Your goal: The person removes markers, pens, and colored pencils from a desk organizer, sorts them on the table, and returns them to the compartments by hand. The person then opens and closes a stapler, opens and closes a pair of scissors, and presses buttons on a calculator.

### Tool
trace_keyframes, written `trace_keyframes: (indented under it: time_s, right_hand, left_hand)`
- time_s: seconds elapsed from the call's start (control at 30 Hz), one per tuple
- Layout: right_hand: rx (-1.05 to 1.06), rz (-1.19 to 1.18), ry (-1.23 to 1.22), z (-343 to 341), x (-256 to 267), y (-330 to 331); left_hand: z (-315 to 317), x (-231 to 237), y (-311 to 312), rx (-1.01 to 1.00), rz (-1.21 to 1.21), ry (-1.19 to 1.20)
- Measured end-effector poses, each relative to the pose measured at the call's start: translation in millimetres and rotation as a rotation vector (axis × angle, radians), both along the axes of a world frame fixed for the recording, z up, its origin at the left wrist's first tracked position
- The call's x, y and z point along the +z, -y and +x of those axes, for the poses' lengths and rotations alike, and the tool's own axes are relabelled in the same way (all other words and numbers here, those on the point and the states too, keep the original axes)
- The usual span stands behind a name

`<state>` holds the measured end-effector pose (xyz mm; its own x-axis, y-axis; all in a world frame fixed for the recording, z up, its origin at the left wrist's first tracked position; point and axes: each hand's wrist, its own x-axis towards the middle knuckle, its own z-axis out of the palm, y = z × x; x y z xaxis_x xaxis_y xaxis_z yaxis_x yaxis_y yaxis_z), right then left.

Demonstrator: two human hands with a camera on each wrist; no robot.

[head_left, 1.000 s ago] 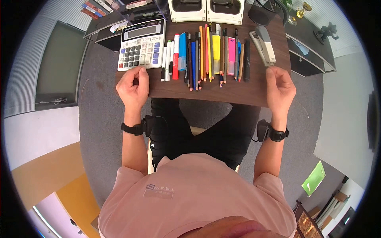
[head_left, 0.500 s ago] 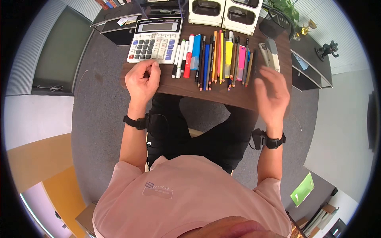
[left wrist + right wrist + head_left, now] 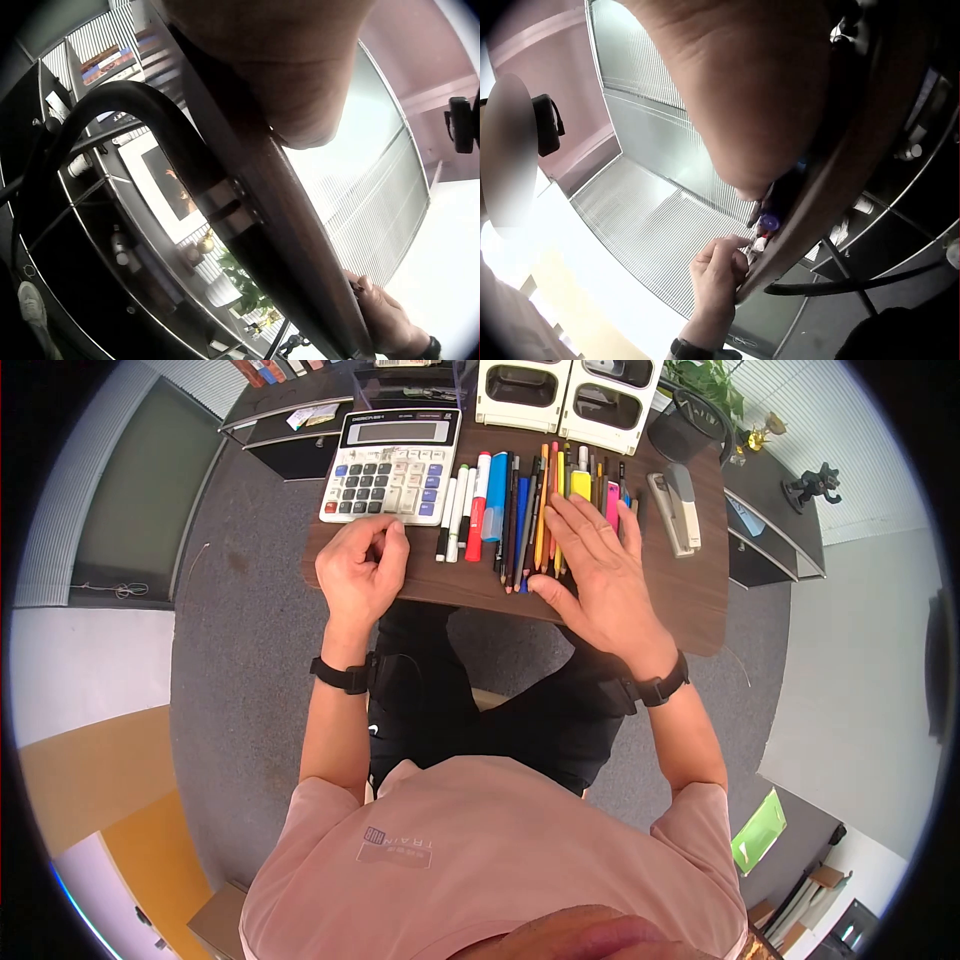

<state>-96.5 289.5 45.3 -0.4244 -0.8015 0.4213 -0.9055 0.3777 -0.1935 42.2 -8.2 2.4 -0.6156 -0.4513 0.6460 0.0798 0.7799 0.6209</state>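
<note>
Pens, markers and pencils lie side by side on the dark wooden table (image 3: 690,600), among them a red marker (image 3: 474,525) and a blue highlighter (image 3: 494,500). My right hand (image 3: 605,580) lies palm down over the right part of the row, fingers spread and extended, covering much of the yellow and pink highlighters. Loosely curled and holding nothing, my left hand (image 3: 360,572) rests at the table's front edge, just below the white calculator (image 3: 388,470). In the right wrist view the left hand (image 3: 716,277) shows beside the table edge.
A stapler (image 3: 676,510) stands right of the row. Behind are white holders (image 3: 600,405), a black mesh cup (image 3: 686,426) and a plant (image 3: 710,385). Black shelves (image 3: 290,445) flank the table.
My right hand has moved left from beside the stapler onto the pencils and highlighters, its fingers now extended. My left hand stays below the calculator; the head view has shifted.
</note>
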Motion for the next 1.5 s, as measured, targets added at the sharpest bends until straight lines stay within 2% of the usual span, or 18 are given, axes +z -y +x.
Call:
trace_keyframes:
  time_s: [0.23,0.33,0.53,0.6,0.67,1.07,1.13,1.2,1.27,1.33,1.5]
  right_hand:
    - [-0.015,0.04,0.016,-2.7,1.9,-8.4]
    - [-0.034,0.039,0.012,0.2,9.0,-2.2]
    - [0.079,0.019,0.052,11.9,3.7,15.0]
    - [0.077,0.024,0.054,10.0,5.4,11.3]
    - [0.08,0.033,0.053,8.1,6.0,8.8]
    - [0.043,-0.022,0.064,6.9,11.4,3.9]
    - [-0.081,-0.026,-0.023,6.1,15.7,1.8]
    - [-0.079,-0.002,-0.002,6.4,12.1,-0.1]
    - [-0.084,0.018,0.017,7.8,6.3,-2.0]
    - [0.0,-0.018,0.064,9.6,1.0,-0.3]
    - [-0.002,-0.021,0.081,7.5,6.0,-1.8]
  left_hand:
    - [0.6,2.1,-0.9,0.007,-0.014,-0.017]
    - [5.6,3.3,0.1,0.015,-0.01,0.105]
    - [3.0,1.9,0.3,0.017,-0.001,0.113]
    - [0.0,1.4,-1.0,0.007,-0.014,0.005]
    - [0.2,0.7,0.4,0.005,-0.014,0.0]
    - [0.1,1.5,-0.3,0.013,-0.029,0.012]
    - [1.7,1.7,-1.0,0.014,-0.026,0.011]
    - [5.3,2.4,0.2,0.037,-0.007,0.12]
    - [4.9,1.2,0.9,0.028,-0.012,0.109]
    - [3.6,2.0,1.2,0.021,-0.02,0.096]
    - [5.1,2.4,-0.6,0.021,0.017,0.107]
